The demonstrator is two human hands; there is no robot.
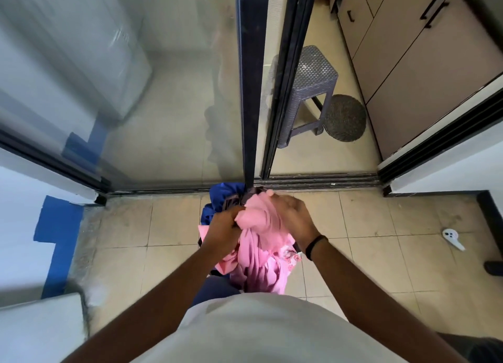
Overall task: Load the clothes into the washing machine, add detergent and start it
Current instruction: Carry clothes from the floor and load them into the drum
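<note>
Pink cloth [261, 243] is bunched between both hands at waist height, over the tiled floor [381, 243]. The left hand [221, 226] has its fingers curled round the bundle's left side; the right hand [292, 215] wraps its upper right side. A blue garment [221, 196] lies just beyond the fingers, in the same bundle. The load hangs downward, long axis toward the body. The washing machine [68, 49], blurred, stands well ahead and left, behind the glass sliding door [168, 104]; the left hand is nearer.
</note>
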